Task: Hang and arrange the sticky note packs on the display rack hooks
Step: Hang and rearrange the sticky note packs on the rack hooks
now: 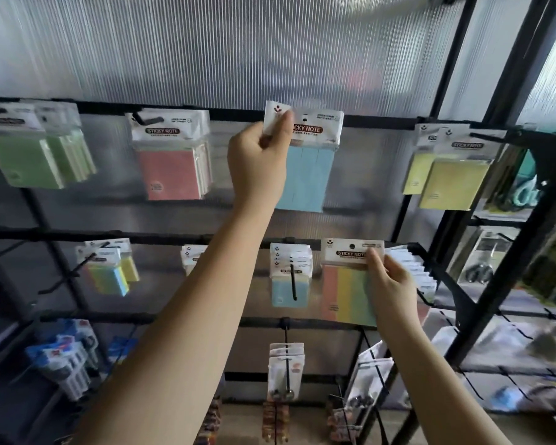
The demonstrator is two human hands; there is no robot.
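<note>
Two bare forearms rise from the bottom of the view toward a black display rack (408,200) backed by ribbed translucent panels. Far to the left of the left hand, on the top bar, hang green sticky note packs (29,159); closer in, just left of that hand, a bundle of pink packs (174,170) sits on its hook. Below these, on the middle bar, a small pastel striped pack (108,277) hangs well left of the left forearm.

The left hand (257,159) is raised to the top bar, thumb and fingers pinched on the upper left corner of the white header card of a blue sticky note pack (307,178) — the corner bends forward under the grip. The pack's punch hole sits level with the bar (whether it is already on a hook cannot be told).

Between the two hands, on the middle bar, a stack of pale blue packs (289,289) hangs on a long black hook. Just right of it, the right hand (394,284) grips the right edge of a multicolour pack (345,290) — pink, yellow, green and blue stripes — with fingertips closed on the header card, holding it up at the middle bar. Behind that hand, a fanned row of white headers (414,268) lines another hook.

Up and to the right of the right hand, yellow packs (453,184) hang on the top bar.
</note>
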